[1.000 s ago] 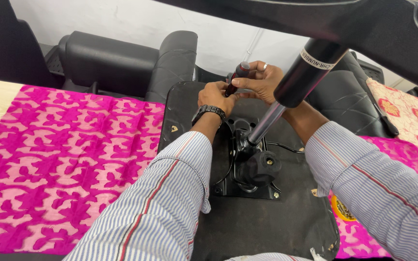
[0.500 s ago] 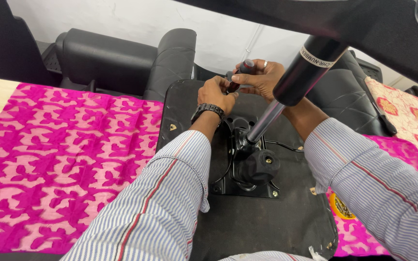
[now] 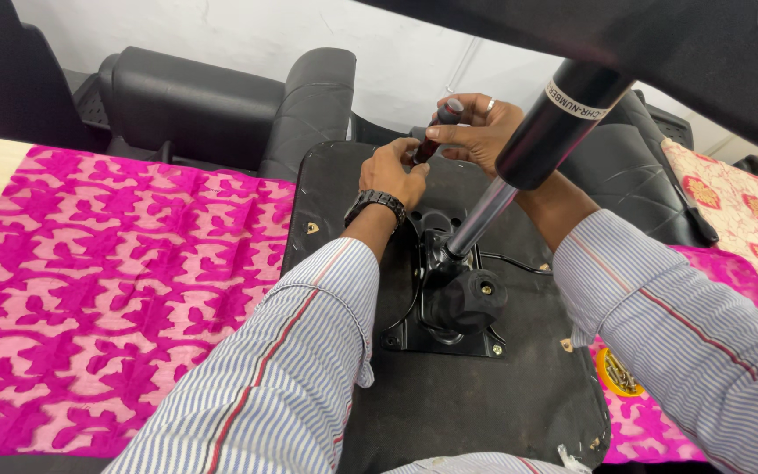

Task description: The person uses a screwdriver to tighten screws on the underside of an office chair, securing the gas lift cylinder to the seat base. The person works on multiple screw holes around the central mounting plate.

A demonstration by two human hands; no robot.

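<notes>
Pink patterned cloth [image 3: 107, 290] is spread flat over the table. On it a black chair seat [image 3: 475, 412] is laid upside down, its underside matte and dusty. A black metal plate [image 3: 449, 325] is bolted at its centre, and a glossy gas cylinder [image 3: 537, 140] rises from it, tilted. Beyond the plate, a small dark handle [image 3: 436, 132], slim and rounded, is gripped between both hands. Right hand [image 3: 475, 132] is closed round its top; left hand [image 3: 396, 171] is pinched on its lower end.

Glossy metal gas cylinder [image 3: 488, 211], patterned cloth [image 3: 116, 290]
</notes>
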